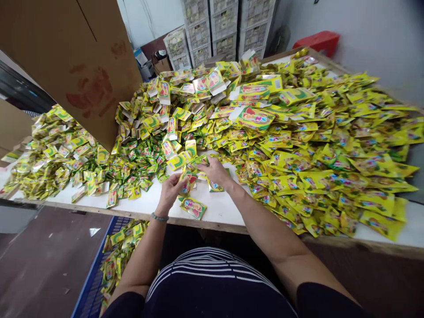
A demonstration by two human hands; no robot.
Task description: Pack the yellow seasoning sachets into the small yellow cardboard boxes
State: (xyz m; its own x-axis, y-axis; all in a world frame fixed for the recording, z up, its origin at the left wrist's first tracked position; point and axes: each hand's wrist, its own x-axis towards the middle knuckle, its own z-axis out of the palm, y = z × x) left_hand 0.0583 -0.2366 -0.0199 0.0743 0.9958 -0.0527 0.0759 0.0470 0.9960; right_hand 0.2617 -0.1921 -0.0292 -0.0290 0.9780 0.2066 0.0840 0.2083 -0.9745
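Observation:
My left hand (171, 189) is closed around a small yellow carton (187, 183) with red print, held just above the white table (228, 211). A small green-and-yellow packet (200, 160) is pinched in my right hand (217, 170), close to the carton's upper end. Below my hands, a printed green-and-yellow carton (193, 208) lies flat near the table's front edge. Partly hidden under my right hand is another small carton (216, 185). Just beyond, an open-ended yellow carton (182, 160) lies by the loose green packets (142, 159).
Yellow pouches (318, 176) are heaped over the right side. Small cartons (56, 152) cover the left, beside a tall cardboard box (82, 57). A blue crate (91, 282) of cartons stands below the front edge. White crates (225, 26) are stacked behind.

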